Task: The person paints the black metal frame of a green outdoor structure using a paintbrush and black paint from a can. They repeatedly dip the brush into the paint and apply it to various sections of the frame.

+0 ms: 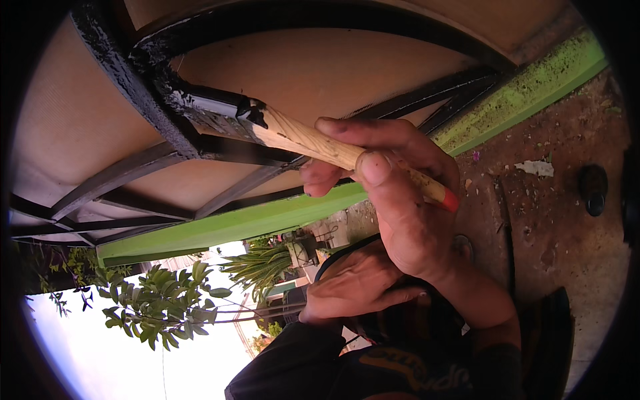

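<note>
My right hand [412, 210] grips a paintbrush by its pale wooden handle [310, 142], thumb on the near side. The handle ends in a red tip [449, 200]. Black paint coats part of the metal ferrule [215, 107] and the handle's neck. The brush head lies against a joint of a black-painted metal frame [155, 82], where its bristles blend into the dark paint. Lower down, my left hand [357, 285] shows its back, the thumb apart. Its other fingers are partly hidden, with a dark curved edge beside them.
Tan panels [300, 70] back the frame's curved bars. Along its edge runs a green ledge [240, 220], speckled at one end. To the right is dirt ground [545, 220] with a dark object [593, 190] on it. A leafy shrub [160, 300] and spiky plants [260, 260] stand beyond.
</note>
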`<state>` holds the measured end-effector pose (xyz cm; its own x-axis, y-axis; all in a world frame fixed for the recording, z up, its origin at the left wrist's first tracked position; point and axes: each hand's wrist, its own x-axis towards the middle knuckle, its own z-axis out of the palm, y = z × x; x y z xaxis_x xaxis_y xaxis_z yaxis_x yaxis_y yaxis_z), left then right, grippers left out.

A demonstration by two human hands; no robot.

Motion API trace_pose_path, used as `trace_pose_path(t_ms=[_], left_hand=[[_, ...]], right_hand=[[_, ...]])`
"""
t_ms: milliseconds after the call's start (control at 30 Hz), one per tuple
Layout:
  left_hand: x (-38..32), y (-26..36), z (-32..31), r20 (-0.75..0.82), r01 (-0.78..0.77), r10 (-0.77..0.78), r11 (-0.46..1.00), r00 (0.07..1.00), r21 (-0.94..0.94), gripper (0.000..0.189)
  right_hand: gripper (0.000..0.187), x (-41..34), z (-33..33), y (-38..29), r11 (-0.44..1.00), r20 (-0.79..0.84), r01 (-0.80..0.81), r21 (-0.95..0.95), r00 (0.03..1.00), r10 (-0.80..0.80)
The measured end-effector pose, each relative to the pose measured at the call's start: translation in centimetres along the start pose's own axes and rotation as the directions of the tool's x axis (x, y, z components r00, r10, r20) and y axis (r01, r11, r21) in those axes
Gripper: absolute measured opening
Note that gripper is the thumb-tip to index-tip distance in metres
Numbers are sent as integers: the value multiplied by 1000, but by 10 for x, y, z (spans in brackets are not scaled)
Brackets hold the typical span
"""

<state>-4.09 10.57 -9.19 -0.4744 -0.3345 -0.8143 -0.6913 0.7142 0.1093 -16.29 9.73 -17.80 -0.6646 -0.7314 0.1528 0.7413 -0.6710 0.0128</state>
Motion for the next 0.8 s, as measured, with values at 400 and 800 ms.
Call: trace_pose_path(t_ms=[400,800], left_hand=[[-3,-4,5,-13,3,-4,999,1000,-45,55],[-3,0,-1,-39,-25,25,1000,999,5,56]], right_hand=[[37,0,9,-1,1000,-84,11,-17,996,-12],[37,-6,3,-3,997,-53,5,-71,999,-9]])
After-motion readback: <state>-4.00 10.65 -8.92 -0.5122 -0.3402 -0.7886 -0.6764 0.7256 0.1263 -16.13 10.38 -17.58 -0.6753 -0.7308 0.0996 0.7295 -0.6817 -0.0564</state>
